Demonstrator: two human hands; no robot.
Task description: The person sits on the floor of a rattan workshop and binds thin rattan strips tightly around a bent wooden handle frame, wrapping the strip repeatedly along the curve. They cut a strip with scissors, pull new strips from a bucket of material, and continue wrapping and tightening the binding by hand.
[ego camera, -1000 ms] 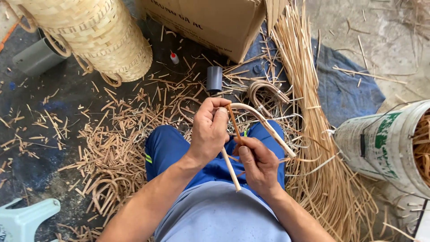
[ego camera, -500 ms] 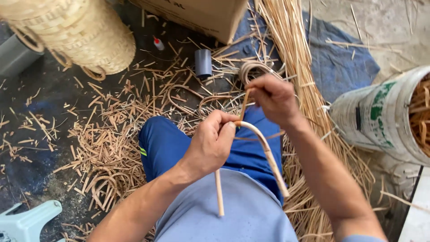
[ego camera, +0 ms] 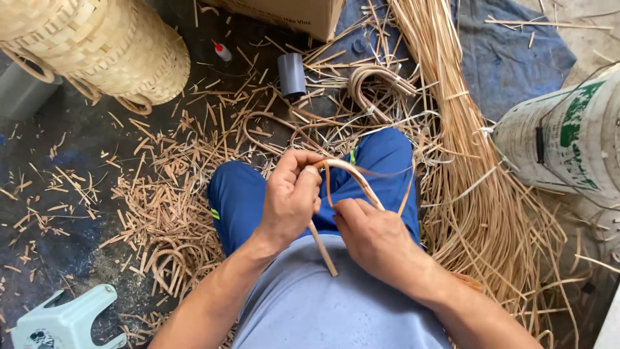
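A bent rattan rod (ego camera: 354, 176), curved like a handle, lies over my lap in the head view. My left hand (ego camera: 292, 197) grips it at the top of the bend, and one straight end pokes out below the fist toward my shirt. My right hand (ego camera: 369, 236) pinches a thin flat cane strip (ego camera: 405, 194) against the rod's other leg. The strip loops out to the right and back over my blue trousers. Both hands sit close together, just above my knees.
Woven bamboo baskets (ego camera: 97, 45) stand at the upper left. A cardboard box (ego camera: 290, 13), a short grey tube (ego camera: 292, 74) and a small glue bottle (ego camera: 223, 52) lie beyond my knees. Long cane strips (ego camera: 465, 161) pile at right beside a white bucket (ego camera: 562, 136). A pale plastic stool (ego camera: 64, 320) is lower left.
My right hand, which had reached up and away pulling the strip taut, has come back down beside my left hand at the rod. The view also tilted slightly.
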